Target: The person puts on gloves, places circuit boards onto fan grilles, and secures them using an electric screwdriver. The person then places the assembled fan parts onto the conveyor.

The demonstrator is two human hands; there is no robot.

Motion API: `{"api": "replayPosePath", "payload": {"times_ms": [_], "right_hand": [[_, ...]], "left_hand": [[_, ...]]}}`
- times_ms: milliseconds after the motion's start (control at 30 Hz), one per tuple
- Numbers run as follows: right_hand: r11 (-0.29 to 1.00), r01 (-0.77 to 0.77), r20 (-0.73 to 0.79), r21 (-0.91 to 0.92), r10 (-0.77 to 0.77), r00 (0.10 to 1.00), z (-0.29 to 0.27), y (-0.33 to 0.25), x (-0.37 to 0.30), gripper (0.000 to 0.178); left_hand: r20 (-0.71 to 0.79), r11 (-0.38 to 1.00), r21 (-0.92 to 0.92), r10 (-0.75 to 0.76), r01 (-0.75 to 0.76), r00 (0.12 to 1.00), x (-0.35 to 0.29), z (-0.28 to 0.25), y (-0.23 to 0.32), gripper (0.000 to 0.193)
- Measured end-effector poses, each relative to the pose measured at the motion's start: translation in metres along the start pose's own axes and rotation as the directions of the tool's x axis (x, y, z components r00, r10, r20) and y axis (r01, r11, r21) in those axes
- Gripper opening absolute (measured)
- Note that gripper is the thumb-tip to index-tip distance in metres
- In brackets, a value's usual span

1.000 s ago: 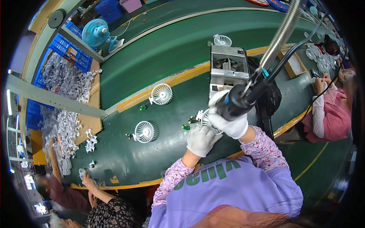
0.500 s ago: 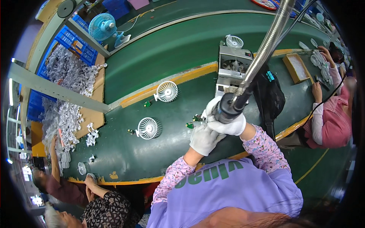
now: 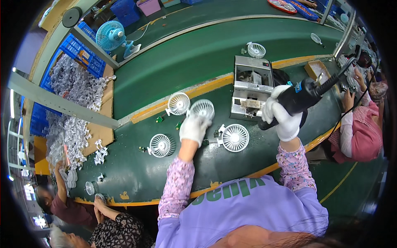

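Got my left hand (image 3: 193,130) closed on one fan (image 3: 203,109), right hand (image 3: 285,119) wrapped round the power screwdriver (image 3: 298,98), and another fan (image 3: 235,138) between them, nearer the left.

The long table (image 3: 128,177) is green with a worn yellow edge. One round white fan (image 3: 235,138) lies in the middle, a second fan (image 3: 160,145) left of it, a third fan (image 3: 178,103) higher up. A big metal box (image 3: 250,89) sits right of the middle. Brown cardboard (image 3: 101,138) lies on the left side.
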State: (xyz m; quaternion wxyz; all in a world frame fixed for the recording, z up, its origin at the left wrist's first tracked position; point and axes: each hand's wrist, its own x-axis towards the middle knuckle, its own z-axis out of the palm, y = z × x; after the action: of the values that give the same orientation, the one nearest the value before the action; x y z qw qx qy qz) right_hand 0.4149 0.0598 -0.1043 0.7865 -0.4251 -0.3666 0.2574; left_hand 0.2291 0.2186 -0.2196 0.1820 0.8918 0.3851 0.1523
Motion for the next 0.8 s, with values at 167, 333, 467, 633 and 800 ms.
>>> {"api": "replayPosePath", "payload": {"times_ms": [167, 333, 467, 633, 800], "right_hand": [[0.998, 0.062, -0.065, -0.008, -0.063, 0.996, 0.006, 0.013, 0.013, 0.025], [0.983, 0.123, -0.099, -0.135, -0.137, 0.986, 0.004, 0.033, 0.029, 0.019], [0.952, 0.060, -0.090, -0.300, -0.090, 0.992, 0.010, 0.051, 0.029, 0.018], [0.981, -0.029, -0.053, -0.192, 0.019, 0.998, 0.011, 0.048, 0.017, 0.017], [0.998, -0.020, 0.043, -0.067, 0.022, 0.999, 0.018, 0.039, -0.004, 0.020]], "left_hand": [[-0.329, 0.997, -0.081, -0.034, 0.008, 0.944, 0.042, 0.007, -0.009, 0.025], [-0.347, 0.995, -0.015, -0.102, 0.103, 0.932, 0.041, 0.008, -0.040, 0.029], [-0.330, 0.993, -0.117, -0.018, -0.022, 0.944, 0.022, 0.002, -0.030, 0.030], [-0.001, 0.790, -0.513, 0.390, -0.335, 0.921, -0.047, 0.005, 0.032, 0.032], [0.042, 0.881, -0.242, 0.428, -0.407, 0.903, -0.065, 0.027, 0.049, 0.025]]}}
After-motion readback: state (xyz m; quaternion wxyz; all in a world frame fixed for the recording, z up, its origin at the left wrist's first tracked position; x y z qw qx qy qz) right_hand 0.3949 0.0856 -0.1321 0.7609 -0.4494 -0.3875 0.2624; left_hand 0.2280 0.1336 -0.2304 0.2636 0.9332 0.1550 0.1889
